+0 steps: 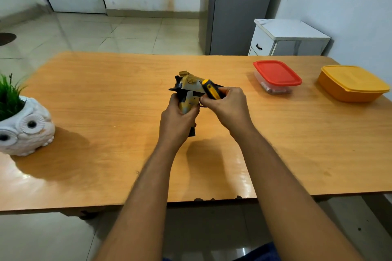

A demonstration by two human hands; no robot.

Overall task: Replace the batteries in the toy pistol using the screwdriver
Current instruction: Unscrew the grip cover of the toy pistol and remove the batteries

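The left hand (pixel 177 119) holds the toy pistol (pixel 189 93) above the middle of the wooden table (pixel 106 95); its fingers are curled around the lower part of the toy, which looks like hard plastic, painted in gold and grey with black angular parts. One black end of the toy shows under this hand, close to the table; whether it touches the surface cannot be told. The right hand (pixel 228 105) grips the screwdriver (pixel 212 90), fingers closed around its thick handle, which is yellow with black stripes and has a rounded shape. The handle lies just beside the upper part of the pistol; the metal tip is hidden by the fingers.

The table top is smooth and a little glossy, with orange-brown grain. At its left edge stands a white ceramic owl pot (pixel 26 126) with green grass-like plant. At the right side are a clear square box with a red lid (pixel 276 73) and, next to it, an orange-yellow plastic container (pixel 352 83) with rounded corners
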